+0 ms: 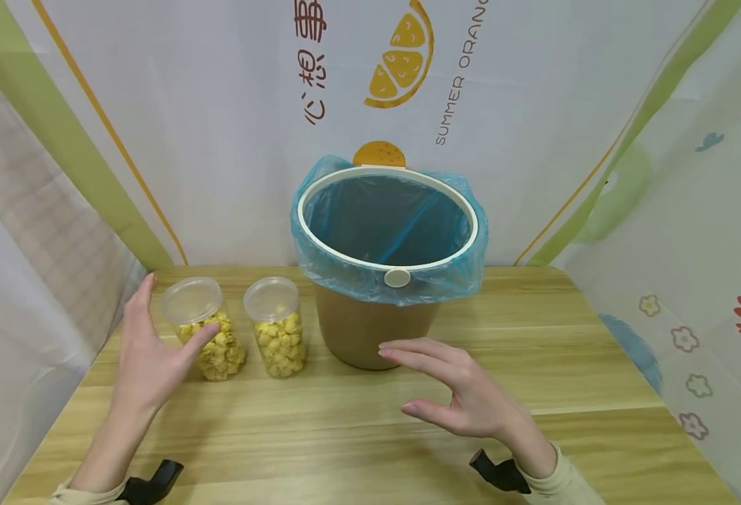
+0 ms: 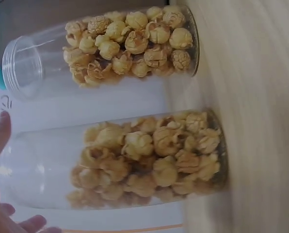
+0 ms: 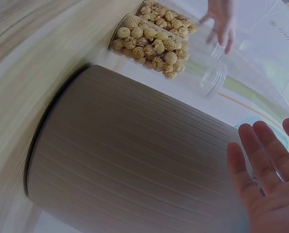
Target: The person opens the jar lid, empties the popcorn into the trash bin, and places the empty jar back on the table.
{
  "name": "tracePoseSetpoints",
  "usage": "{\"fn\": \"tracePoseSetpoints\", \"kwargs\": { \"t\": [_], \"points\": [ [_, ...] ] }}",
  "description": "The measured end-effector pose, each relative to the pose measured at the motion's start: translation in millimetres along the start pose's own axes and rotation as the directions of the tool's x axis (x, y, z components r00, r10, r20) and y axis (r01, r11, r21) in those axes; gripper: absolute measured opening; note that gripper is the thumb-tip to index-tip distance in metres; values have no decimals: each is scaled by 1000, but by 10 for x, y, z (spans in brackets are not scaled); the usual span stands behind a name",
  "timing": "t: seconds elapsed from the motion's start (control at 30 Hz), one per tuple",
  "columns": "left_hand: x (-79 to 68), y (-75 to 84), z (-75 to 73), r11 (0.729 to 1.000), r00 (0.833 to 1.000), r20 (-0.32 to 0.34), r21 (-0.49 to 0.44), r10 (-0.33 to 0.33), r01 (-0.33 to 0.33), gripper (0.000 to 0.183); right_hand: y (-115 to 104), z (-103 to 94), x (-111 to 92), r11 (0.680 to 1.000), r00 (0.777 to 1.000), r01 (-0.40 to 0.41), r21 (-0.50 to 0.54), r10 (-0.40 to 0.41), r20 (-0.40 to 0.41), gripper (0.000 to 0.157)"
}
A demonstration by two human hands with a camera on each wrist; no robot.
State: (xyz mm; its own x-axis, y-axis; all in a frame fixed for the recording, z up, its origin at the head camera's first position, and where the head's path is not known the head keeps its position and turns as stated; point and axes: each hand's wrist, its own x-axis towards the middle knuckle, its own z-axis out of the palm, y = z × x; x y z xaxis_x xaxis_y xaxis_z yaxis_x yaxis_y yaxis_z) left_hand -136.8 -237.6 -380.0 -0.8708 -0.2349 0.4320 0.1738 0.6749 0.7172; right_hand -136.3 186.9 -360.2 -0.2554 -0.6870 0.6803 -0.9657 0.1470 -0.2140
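Note:
Two clear jars partly filled with yellow popcorn stand upright on the table: a left jar (image 1: 221, 351) and a right jar (image 1: 280, 344), both with clear lids. My left hand (image 1: 152, 358) is spread around the left jar, thumb in front of it and fingers on its far left side; whether it touches the jar I cannot tell. In the left wrist view the same left jar (image 2: 149, 160) lies nearest the fingers. My right hand (image 1: 461, 389) hovers with fingers loosely extended in front of a brown trash bin (image 1: 370, 322), holding nothing.
A blue plastic bag (image 1: 471, 266) lines the bin, held by a cream ring (image 1: 307, 235). The bin stands at the back, right of the jars. Behind the wooden table (image 1: 320, 442) hangs a white printed curtain (image 1: 238, 140), with more fabric at both sides.

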Motion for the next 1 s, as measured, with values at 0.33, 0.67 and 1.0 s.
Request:
{"fn": "tracePoseSetpoints", "kwargs": {
  "t": [0.33,0.67,1.0],
  "points": [
    [-15,-108,85,970,968,115,-66,-224,232,124,6,-9,-3,1000,1000,-2,-3,2,13,51],
    [-32,-253,124,946,896,313,34,-316,322,122,-10,-12,-23,999,1000,-29,-19,29,8,51],
    [-27,-241,173,957,909,310,17,-279,289,115,-7,-15,-35,998,999,-46,-31,46,19,52]
  ]
}}
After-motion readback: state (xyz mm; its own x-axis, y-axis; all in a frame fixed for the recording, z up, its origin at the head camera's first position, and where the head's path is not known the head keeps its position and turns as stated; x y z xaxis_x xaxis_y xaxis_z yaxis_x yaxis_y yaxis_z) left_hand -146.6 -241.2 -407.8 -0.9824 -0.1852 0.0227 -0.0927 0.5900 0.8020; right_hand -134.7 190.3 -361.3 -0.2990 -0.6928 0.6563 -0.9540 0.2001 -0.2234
